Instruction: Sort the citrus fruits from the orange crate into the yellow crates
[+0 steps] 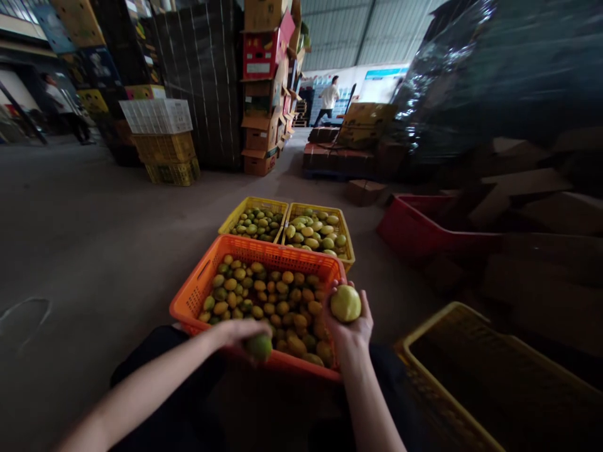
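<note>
On the upturned palm of my right hand (352, 329) rests a large yellow-green fruit (346, 304) that looks like a mango, with my fingers curled about it. My left hand (242, 331) is blurred and grips a darker green fruit (259, 346) of a similar kind over the near rim of the orange crate (193, 295). Many smaller yellow, orange and green fruits (282, 307) lie in this crate. Just beyond it stand two yellow crates: the left one (230, 216) holds mostly green fruits, the right one (349, 248) paler yellow-green ones.
A yellow crate (447, 376) stands close at my right, with a red crate (400, 229) and cardboard (532, 188) beyond it. Stacked crates (164, 147), cardboard boxes (261, 125) and wrapped pallets rise further back. Two people (328, 100) are in the distance.
</note>
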Demonstrator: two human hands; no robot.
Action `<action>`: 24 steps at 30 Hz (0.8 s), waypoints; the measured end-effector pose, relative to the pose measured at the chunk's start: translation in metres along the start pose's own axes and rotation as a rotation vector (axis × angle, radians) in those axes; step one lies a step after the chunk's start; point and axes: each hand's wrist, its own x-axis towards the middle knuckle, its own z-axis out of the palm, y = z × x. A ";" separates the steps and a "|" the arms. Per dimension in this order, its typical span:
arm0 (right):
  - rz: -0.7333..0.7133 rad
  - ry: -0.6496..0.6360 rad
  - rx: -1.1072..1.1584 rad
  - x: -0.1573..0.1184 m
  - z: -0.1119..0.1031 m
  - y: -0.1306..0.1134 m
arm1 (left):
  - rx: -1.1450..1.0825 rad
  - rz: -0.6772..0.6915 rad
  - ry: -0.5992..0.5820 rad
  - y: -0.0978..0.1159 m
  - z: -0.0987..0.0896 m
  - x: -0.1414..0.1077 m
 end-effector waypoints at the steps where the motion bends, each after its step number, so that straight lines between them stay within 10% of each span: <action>1: 0.012 0.001 -0.015 0.000 -0.001 0.002 | -0.101 0.101 0.030 0.028 -0.006 0.001; 6: 0.053 0.022 -0.077 0.001 -0.006 0.009 | -0.403 0.475 0.319 0.103 -0.033 -0.001; 15: 0.192 0.039 -0.211 0.000 -0.021 0.028 | 0.261 0.257 0.166 0.048 -0.015 -0.013; 24: 0.283 0.307 -0.579 0.026 -0.097 0.055 | 0.177 0.268 0.218 0.050 -0.030 -0.012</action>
